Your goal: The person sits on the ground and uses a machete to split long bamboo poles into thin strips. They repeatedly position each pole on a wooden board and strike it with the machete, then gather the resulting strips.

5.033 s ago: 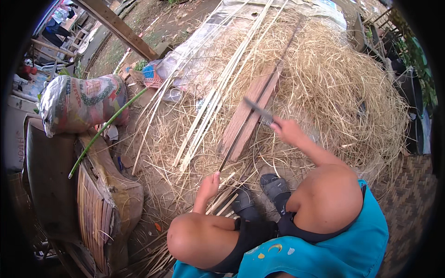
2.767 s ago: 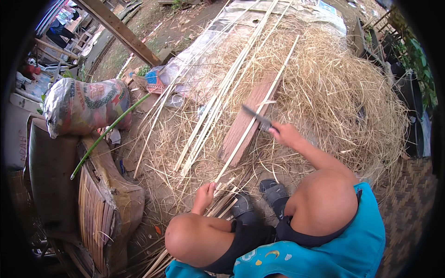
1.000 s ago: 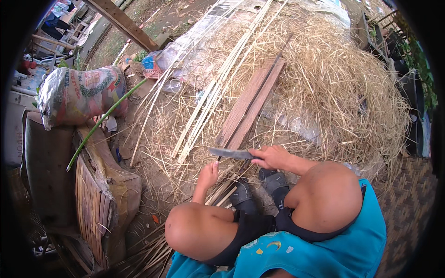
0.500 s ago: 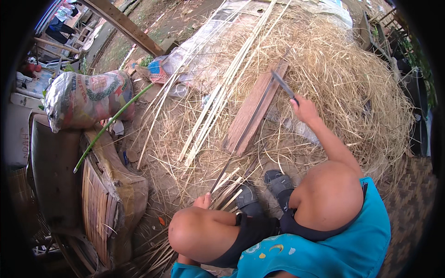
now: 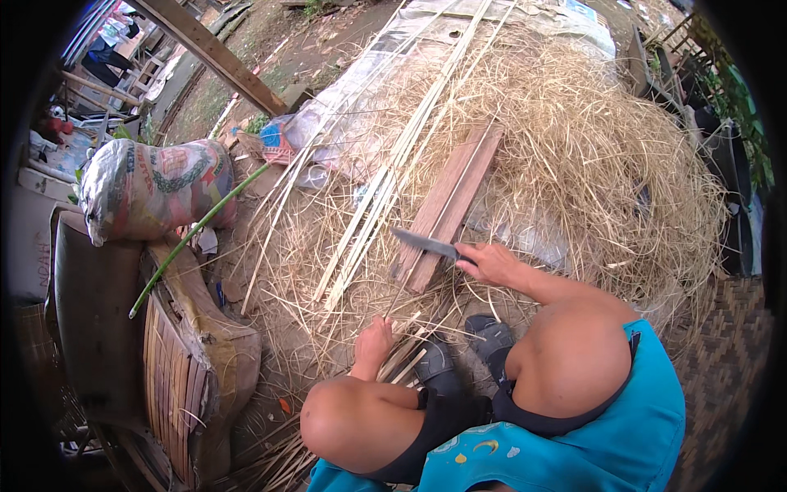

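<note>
My right hand (image 5: 490,264) is closed round the dark handle of a knife (image 5: 425,243). Its broad grey blade points left across the near end of a reddish-brown wooden board (image 5: 438,205), which slopes away from me with a dark line along its length. Lower and further left, my left hand (image 5: 374,343) is closed on the near end of a thin bamboo strip (image 5: 398,295) leading up toward the blade and board. Whether the blade touches the strip, I cannot tell. Cut strips (image 5: 403,354) lie beside my left hand and between my feet.
A big heap of curly shavings (image 5: 607,156) spreads right of the board. Long pale strips (image 5: 385,193) lie to its left. Further left are a green stalk (image 5: 197,230), a stuffed sack (image 5: 164,184) and a worn seat with wooden slats (image 5: 174,369). A wooden post (image 5: 209,53) slants behind.
My right hand has drawn the knife back toward me, from the board's far part to its near end. My left hand has moved forward and slightly right, away from my knee.
</note>
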The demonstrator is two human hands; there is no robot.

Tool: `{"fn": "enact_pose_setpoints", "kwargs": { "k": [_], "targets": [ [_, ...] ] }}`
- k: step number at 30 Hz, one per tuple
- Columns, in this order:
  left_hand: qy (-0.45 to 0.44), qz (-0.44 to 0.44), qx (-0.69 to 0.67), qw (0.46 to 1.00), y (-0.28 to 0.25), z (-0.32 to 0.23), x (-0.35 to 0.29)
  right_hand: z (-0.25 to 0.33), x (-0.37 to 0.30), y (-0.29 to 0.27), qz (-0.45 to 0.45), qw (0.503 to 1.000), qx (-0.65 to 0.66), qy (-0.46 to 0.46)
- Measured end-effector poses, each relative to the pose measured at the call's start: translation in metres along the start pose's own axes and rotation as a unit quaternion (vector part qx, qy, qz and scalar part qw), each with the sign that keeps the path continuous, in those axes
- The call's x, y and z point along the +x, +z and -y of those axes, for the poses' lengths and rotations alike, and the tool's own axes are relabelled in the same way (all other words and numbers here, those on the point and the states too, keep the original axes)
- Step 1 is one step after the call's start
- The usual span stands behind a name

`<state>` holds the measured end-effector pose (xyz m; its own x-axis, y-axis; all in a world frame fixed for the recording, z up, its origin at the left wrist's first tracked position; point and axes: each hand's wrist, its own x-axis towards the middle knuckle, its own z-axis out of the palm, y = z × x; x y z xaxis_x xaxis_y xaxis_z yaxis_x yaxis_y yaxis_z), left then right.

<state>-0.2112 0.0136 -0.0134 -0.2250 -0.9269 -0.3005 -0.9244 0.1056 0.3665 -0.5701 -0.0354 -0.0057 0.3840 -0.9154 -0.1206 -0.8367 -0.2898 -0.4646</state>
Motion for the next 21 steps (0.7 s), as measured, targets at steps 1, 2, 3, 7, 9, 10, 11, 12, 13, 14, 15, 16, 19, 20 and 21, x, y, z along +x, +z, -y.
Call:
{"fn": "enact_pose_setpoints", "kwargs": {
  "k": [1, 2, 3, 7, 9, 10, 11, 12, 13, 14, 15, 16, 19, 20, 21],
  "targets": [
    [-0.005, 0.002, 0.009, 1.000, 0.000, 0.003, -0.004, 0.011, -0.005, -0.001, 0.043, 0.998, -0.001, -0.043],
    [-0.009, 0.005, 0.017, 1.000, 0.001, 0.006, -0.009, 0.002, 0.001, -0.003, 0.028, 0.998, -0.029, -0.043],
    [-0.012, 0.019, 0.024, 0.999, 0.006, 0.011, -0.022, -0.018, 0.000, -0.006, 0.019, 0.998, -0.051, -0.035],
    [-0.128, 0.094, -0.038, 0.987, -0.022, 0.071, -0.086, -0.158, 0.013, -0.079, -0.122, 0.934, -0.046, 0.334],
    [-0.128, 0.107, -0.093, 0.982, -0.026, 0.090, -0.088, -0.187, 0.007, -0.098, -0.206, 0.916, -0.079, 0.335],
    [-0.116, 0.103, -0.109, 0.982, -0.024, 0.096, -0.092, -0.170, 0.011, -0.093, -0.202, 0.920, -0.033, 0.333],
    [-0.085, 0.085, -0.118, 0.986, -0.019, 0.100, -0.084, -0.150, 0.014, -0.084, -0.196, 0.923, 0.013, 0.331],
    [-0.043, 0.057, -0.126, 0.989, -0.009, 0.096, -0.076, -0.098, 0.022, -0.073, -0.133, 0.943, 0.064, 0.299],
    [-0.001, 0.032, -0.137, 0.990, 0.001, 0.081, -0.056, -0.057, 0.022, -0.053, -0.089, 0.963, 0.063, 0.245],
    [0.029, 0.017, -0.145, 0.989, 0.013, 0.066, -0.038, -0.018, 0.011, -0.025, -0.031, 0.987, 0.056, 0.145],
    [0.017, 0.022, -0.170, 0.985, 0.011, 0.052, -0.026, 0.024, -0.002, -0.003, 0.060, 0.996, -0.011, 0.057],
    [0.004, 0.028, -0.194, 0.981, 0.009, 0.039, -0.016, 0.023, -0.005, -0.001, 0.073, 0.997, -0.021, 0.019],
    [-0.039, 0.049, -0.150, 0.987, -0.009, 0.055, -0.052, -0.007, -0.001, 0.007, -0.007, 0.999, -0.022, 0.041],
    [-0.051, 0.049, -0.155, 0.985, -0.013, 0.059, -0.050, -0.060, 0.018, -0.019, -0.120, 0.984, -0.027, 0.131],
    [-0.072, 0.067, -0.153, 0.983, -0.018, 0.078, -0.063, -0.065, 0.026, -0.018, -0.136, 0.982, 0.001, 0.131]
  ]
}}
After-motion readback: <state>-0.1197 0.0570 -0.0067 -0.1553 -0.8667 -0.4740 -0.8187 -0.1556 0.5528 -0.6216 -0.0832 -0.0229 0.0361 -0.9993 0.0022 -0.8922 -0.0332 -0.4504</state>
